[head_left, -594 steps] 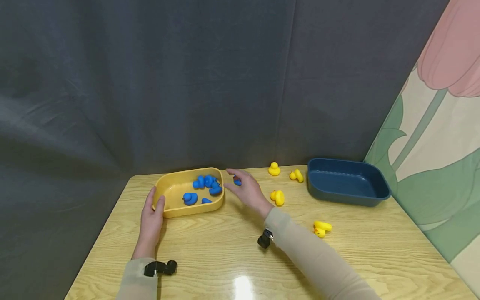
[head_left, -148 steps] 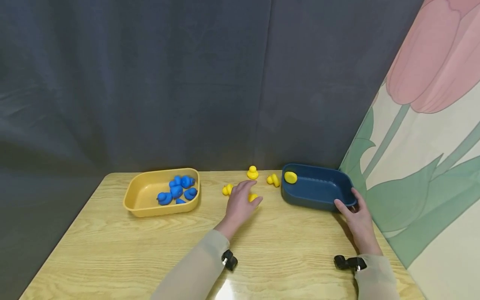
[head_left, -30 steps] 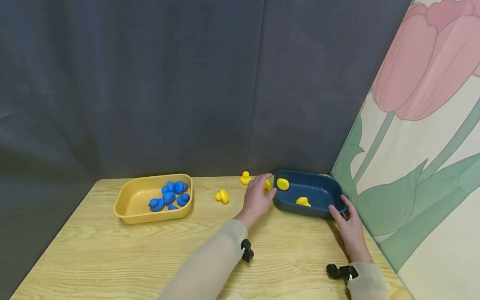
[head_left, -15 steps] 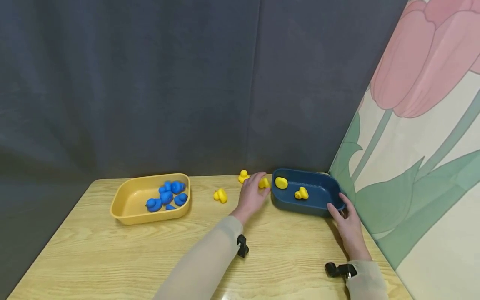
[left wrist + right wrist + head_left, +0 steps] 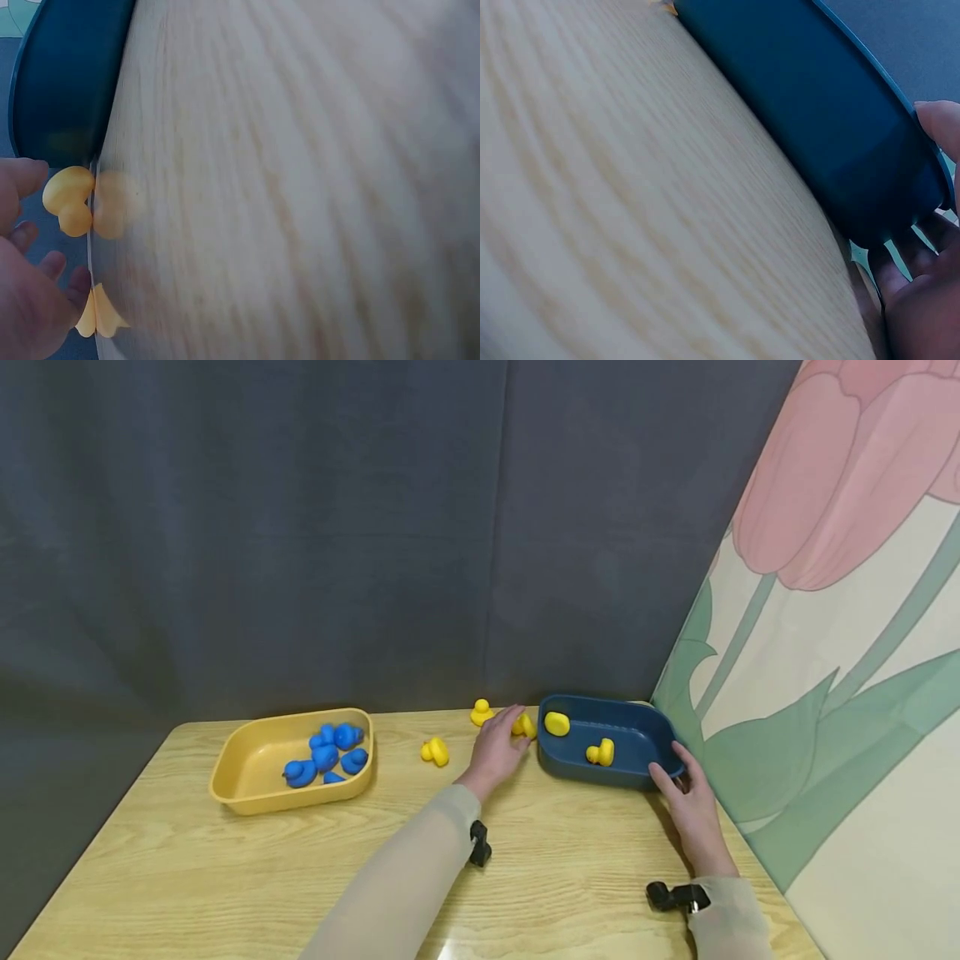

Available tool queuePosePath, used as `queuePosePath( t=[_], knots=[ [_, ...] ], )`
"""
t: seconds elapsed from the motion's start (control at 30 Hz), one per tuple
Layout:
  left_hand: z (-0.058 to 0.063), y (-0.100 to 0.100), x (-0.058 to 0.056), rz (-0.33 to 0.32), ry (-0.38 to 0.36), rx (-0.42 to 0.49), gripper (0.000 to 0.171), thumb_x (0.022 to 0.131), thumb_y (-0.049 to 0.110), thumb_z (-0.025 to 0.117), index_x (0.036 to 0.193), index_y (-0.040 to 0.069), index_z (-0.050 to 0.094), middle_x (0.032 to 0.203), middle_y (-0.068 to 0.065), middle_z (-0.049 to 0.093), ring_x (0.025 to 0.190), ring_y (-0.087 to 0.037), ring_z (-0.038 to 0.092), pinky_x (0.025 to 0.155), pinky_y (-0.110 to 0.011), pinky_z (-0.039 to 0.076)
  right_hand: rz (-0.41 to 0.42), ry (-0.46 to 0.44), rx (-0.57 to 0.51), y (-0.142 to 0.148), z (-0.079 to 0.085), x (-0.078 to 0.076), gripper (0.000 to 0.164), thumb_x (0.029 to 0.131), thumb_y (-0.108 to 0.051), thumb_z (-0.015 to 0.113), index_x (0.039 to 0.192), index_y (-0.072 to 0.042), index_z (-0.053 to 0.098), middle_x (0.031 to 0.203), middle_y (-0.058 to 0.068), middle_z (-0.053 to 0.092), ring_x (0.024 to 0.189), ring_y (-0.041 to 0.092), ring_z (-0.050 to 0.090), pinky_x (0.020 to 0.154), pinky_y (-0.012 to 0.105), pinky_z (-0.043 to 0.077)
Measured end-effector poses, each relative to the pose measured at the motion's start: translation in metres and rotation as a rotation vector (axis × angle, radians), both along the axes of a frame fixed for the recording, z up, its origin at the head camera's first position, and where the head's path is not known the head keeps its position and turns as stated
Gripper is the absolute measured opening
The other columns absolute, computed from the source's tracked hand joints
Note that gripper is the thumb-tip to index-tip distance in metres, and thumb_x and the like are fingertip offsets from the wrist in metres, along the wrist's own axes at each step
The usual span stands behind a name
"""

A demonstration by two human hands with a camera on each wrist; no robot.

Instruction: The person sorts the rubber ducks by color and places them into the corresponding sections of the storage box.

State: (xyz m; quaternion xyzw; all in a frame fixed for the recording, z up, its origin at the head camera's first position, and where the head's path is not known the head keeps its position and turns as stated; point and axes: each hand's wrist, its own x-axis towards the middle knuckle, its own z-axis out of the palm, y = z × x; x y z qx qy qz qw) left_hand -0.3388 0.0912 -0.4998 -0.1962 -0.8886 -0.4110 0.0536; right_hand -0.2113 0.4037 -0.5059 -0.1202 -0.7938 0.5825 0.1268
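Observation:
My left hand (image 5: pixel 497 748) reaches to a yellow rubber duck (image 5: pixel 523 725) beside the blue bin. In the left wrist view its fingers (image 5: pixel 52 266) are spread near that duck (image 5: pixel 69 201), not closed round it. My right hand (image 5: pixel 693 817) holds the right end of the dark blue bin (image 5: pixel 592 771), thumb on the rim and fingers against the outer wall. Inside the bin lie two yellow ducks, one bottom-up (image 5: pixel 557 724) and one on its side (image 5: pixel 601 752). Another duck (image 5: pixel 481 712) stands just behind my left hand, and one more (image 5: pixel 435 751) lies farther left.
A yellow bin (image 5: pixel 255 806) with several blue ducks (image 5: pixel 326 757) stands on the left of the wooden table (image 5: pixel 225 877). A dark curtain (image 5: pixel 337 527) hangs along the back edge. At the right is a tulip-patterned wall (image 5: pixel 840 635).
Earlier my right hand was at a blue duck and my left held the yellow bin. Since then two yellow ducks have entered the blue bin. Lately my left hand has closed in on another duck.

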Motion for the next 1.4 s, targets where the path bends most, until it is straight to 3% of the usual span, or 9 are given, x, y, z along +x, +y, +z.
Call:
queuePosePath(
  t=[0.2,0.47,0.73,0.8,0.93,1.03,1.27,1.33,1.4],
  knots=[
    [-0.001,0.0,-0.002,-0.032,-0.065,0.008,0.064,0.109,0.014,0.073,0.167,0.013,0.049,0.174,-0.009,0.043,0.159,-0.035,0.039,0.13,-0.051,0.034,0.006,-0.005,0.0,-0.001,0.001,0.001,0.084,0.113,-0.039,0.067,0.179,-0.02,0.019,0.184,0.01,0.009,0.167,0.04,0.017,0.108,0.002,0.032],
    [-0.005,0.001,-0.003,-0.021,-0.045,-0.036,0.063,0.107,0.015,0.076,0.165,0.013,0.052,0.165,-0.01,0.054,0.152,-0.035,0.048,0.126,-0.05,0.039,0.007,-0.033,0.001,0.0,-0.002,0.0,0.085,0.113,-0.039,0.066,0.18,-0.022,0.016,0.185,0.007,0.006,0.167,0.039,0.015,0.109,0.002,0.03],
    [-0.002,0.001,0.001,-0.002,-0.018,-0.074,0.055,0.104,0.016,0.081,0.156,0.015,0.064,0.148,-0.012,0.06,0.134,-0.033,0.055,0.113,-0.046,0.05,0.005,-0.074,-0.003,0.003,-0.002,-0.003,0.086,0.113,-0.041,0.065,0.18,-0.025,0.014,0.185,0.005,0.003,0.168,0.038,0.013,0.131,0.03,0.024],
    [-0.001,0.001,0.002,0.005,-0.025,-0.078,0.053,0.103,0.017,0.082,0.154,0.016,0.066,0.144,-0.011,0.06,0.133,-0.032,0.055,0.112,-0.045,0.05,0.002,-0.075,-0.008,0.003,-0.002,-0.003,0.086,0.113,-0.041,0.065,0.18,-0.025,0.014,0.185,0.005,0.002,0.168,0.038,0.013,0.131,0.029,0.024],
    [-0.001,0.001,0.003,0.009,-0.03,-0.052,0.045,0.102,0.017,0.083,0.145,0.015,0.072,0.142,-0.012,0.061,0.134,-0.032,0.056,0.115,-0.046,0.048,-0.004,-0.065,-0.02,0.004,-0.003,-0.003,0.086,0.113,-0.04,0.066,0.18,-0.025,0.015,0.185,0.004,0.004,0.168,0.037,0.015,0.121,0.013,0.029],
    [-0.002,0.0,0.002,0.005,-0.021,-0.038,0.037,0.102,0.015,0.082,0.138,0.013,0.074,0.143,-0.012,0.064,0.136,-0.033,0.057,0.117,-0.047,0.047,-0.003,-0.058,-0.024,0.004,-0.003,-0.004,0.086,0.113,-0.039,0.066,0.18,-0.024,0.015,0.185,0.005,0.004,0.168,0.037,0.015,0.116,0.008,0.031],
    [-0.008,-0.007,-0.002,0.008,-0.012,-0.024,0.036,0.104,0.011,0.08,0.139,0.012,0.073,0.139,-0.009,0.071,0.131,-0.033,0.063,0.114,-0.048,0.051,0.004,-0.065,-0.007,0.004,-0.002,-0.005,0.086,0.113,-0.042,0.065,0.18,-0.024,0.014,0.185,0.005,0.002,0.168,0.037,0.013,0.134,0.04,0.023],
    [-0.009,-0.01,-0.002,0.01,-0.012,-0.014,0.038,0.102,0.009,0.081,0.139,0.01,0.072,0.138,-0.01,0.071,0.129,-0.033,0.065,0.113,-0.048,0.052,0.006,-0.069,0.001,0.004,-0.001,-0.005,0.086,0.113,-0.042,0.065,0.18,-0.024,0.014,0.185,0.005,0.002,0.168,0.037,0.012,0.134,0.041,0.023],
    [-0.009,-0.012,-0.001,0.007,-0.023,-0.001,0.038,0.101,0.008,0.081,0.139,0.009,0.072,0.138,-0.01,0.072,0.13,-0.033,0.065,0.113,-0.048,0.052,0.007,-0.073,0.008,0.004,-0.002,-0.005,0.086,0.113,-0.042,0.065,0.18,-0.024,0.014,0.185,0.006,0.002,0.168,0.038,0.013,0.13,0.028,0.026]
  ],
)
